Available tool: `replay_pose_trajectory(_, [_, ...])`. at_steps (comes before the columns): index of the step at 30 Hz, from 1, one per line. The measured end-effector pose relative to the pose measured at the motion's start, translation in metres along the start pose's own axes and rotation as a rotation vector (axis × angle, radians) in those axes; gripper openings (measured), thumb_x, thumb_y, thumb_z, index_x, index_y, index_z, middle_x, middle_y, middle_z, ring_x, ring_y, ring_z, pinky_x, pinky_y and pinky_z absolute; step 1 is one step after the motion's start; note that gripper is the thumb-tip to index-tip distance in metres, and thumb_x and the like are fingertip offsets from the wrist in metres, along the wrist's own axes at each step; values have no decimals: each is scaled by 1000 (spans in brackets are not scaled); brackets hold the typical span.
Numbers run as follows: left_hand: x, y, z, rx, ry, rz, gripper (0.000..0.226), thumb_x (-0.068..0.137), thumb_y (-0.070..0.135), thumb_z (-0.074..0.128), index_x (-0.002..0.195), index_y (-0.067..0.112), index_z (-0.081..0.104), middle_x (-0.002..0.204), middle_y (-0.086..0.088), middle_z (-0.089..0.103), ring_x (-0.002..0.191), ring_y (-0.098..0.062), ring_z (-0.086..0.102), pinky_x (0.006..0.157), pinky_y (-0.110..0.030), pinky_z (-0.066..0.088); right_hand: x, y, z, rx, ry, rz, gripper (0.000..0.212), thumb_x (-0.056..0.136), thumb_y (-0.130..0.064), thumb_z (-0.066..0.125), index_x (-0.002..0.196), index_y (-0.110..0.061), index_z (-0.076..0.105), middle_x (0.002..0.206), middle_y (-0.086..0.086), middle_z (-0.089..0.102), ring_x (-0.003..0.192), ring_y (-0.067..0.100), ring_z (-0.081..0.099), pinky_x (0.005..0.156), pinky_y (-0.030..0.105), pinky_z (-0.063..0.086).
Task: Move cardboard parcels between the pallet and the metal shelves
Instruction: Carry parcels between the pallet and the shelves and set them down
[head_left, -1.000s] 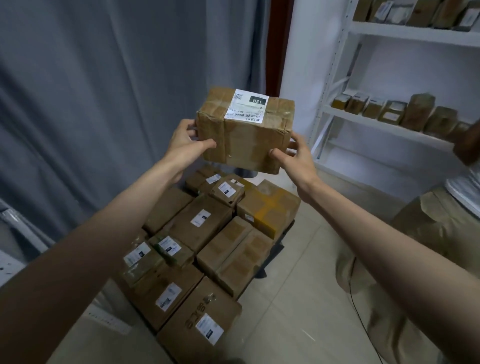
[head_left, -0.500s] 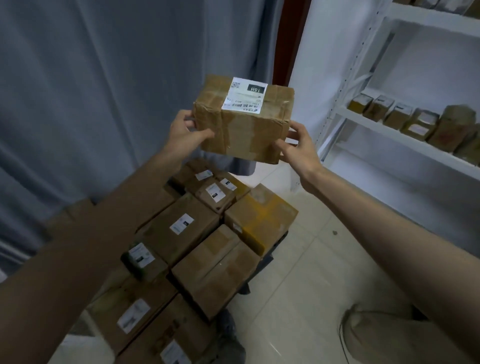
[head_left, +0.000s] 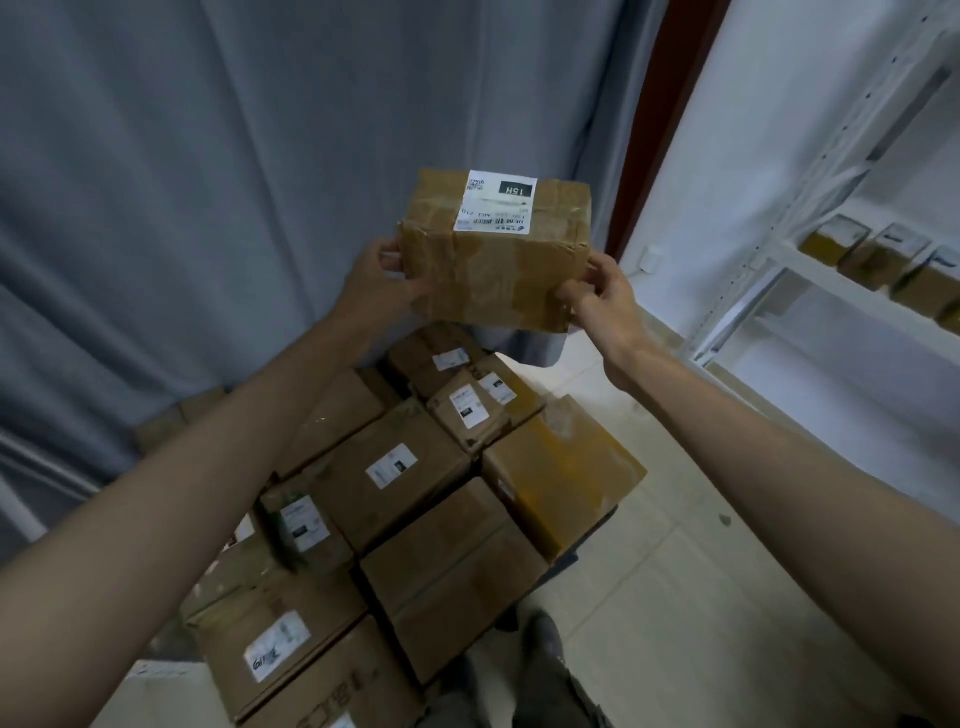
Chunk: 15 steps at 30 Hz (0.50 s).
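I hold a taped brown cardboard parcel (head_left: 493, 260) with a white label marked 15H in the air at chest height, in front of the grey curtain. My left hand (head_left: 376, 280) grips its left end, thumb on the near face. My right hand (head_left: 605, 293) grips its right end, fingers curled round the edge. Below the parcel a stack of several labelled cardboard parcels (head_left: 395, 493) covers the pallet, which is itself hidden. The white metal shelves (head_left: 779, 254) stand at the right with a few small parcels (head_left: 883, 254) on one level.
A grey curtain (head_left: 208, 182) hangs behind the stack on the left. A dark red door frame (head_left: 660, 130) and a white wall are behind the parcel. Pale tiled floor (head_left: 691, 597) lies between the stack and the shelves. My shoes (head_left: 540, 644) show at the bottom.
The view has swung left and down, so the shelves slid toward the right edge. The parcel stays in both hands, now tilted so its labelled top shows more. The person at the right edge has left the view.
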<state>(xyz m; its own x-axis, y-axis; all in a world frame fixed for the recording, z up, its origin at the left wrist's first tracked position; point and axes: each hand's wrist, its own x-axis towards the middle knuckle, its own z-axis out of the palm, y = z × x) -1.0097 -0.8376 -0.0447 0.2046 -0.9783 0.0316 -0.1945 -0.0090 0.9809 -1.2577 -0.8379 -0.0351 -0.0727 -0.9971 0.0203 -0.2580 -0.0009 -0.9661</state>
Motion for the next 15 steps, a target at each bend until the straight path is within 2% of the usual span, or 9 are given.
replay_pose_trajectory(2, [9, 4, -10, 20, 35, 12, 54, 82, 22, 81, 127, 16, 50, 105, 11, 54, 92, -3, 56, 72, -15, 52, 18, -6, 11, 12, -22, -18, 50, 96, -12, 60, 144, -20, 46, 128, 0, 55, 109, 12, 55, 92, 31, 55])
replay_pose_trajectory(4, [19, 5, -22, 52, 59, 13, 51, 84, 21, 80, 125, 17, 50, 103, 11, 54, 96, -8, 56, 82, -22, 51, 34, -10, 24, 28, -59, -35, 49, 96, -12, 60, 142, -21, 47, 129, 0, 55, 105, 9, 56, 83, 25, 56])
replay_pose_trajectory(6, [29, 4, -34, 51, 84, 9, 47, 86, 20, 78, 123, 18, 50, 103, 11, 54, 96, -8, 56, 74, -16, 51, 52, -13, 37, 31, -106, -70, 47, 96, -11, 60, 141, -20, 47, 130, 1, 54, 102, 8, 58, 70, 17, 56])
replay_pose_trajectory(7, [34, 2, -39, 51, 103, 3, 47, 86, 20, 77, 124, 18, 50, 104, 11, 55, 95, -6, 57, 67, -12, 49, 62, -14, 45, 23, -124, -90, 46, 96, -11, 59, 140, -19, 48, 131, 2, 55, 106, 10, 58, 71, 17, 56])
replay_pose_trajectory(8, [39, -1, -43, 54, 126, -4, 47, 86, 21, 77, 125, 19, 50, 104, 11, 55, 93, -4, 57, 63, -10, 48, 74, -14, 52, 13, -139, -106, 44, 96, -10, 59, 139, -17, 49, 132, 5, 55, 112, 16, 58, 78, 21, 58])
replay_pose_trajectory(10, [50, -8, -49, 51, 165, -22, 47, 85, 20, 77, 124, 22, 50, 105, 12, 54, 93, -2, 57, 61, -9, 46, 100, -12, 67, -25, -160, -112, 44, 95, -10, 60, 138, -11, 50, 134, 12, 54, 121, 27, 56, 94, 39, 57])
replay_pose_trajectory(11, [57, -12, -49, 49, 183, -34, 48, 84, 20, 78, 123, 23, 50, 105, 12, 55, 93, -2, 57, 60, -8, 47, 112, -10, 74, -47, -175, -95, 45, 95, -13, 61, 139, -11, 49, 135, 14, 51, 122, 29, 55, 98, 44, 55])
replay_pose_trajectory(15, [88, -35, -37, 59, 276, -110, 45, 80, 16, 80, 114, 25, 53, 101, 11, 56, 87, 1, 58, 55, -3, 43, 164, 15, 96, -90, -244, -33, 53, 93, -20, 64, 142, -13, 45, 137, 11, 49, 119, 28, 55, 101, 43, 53])
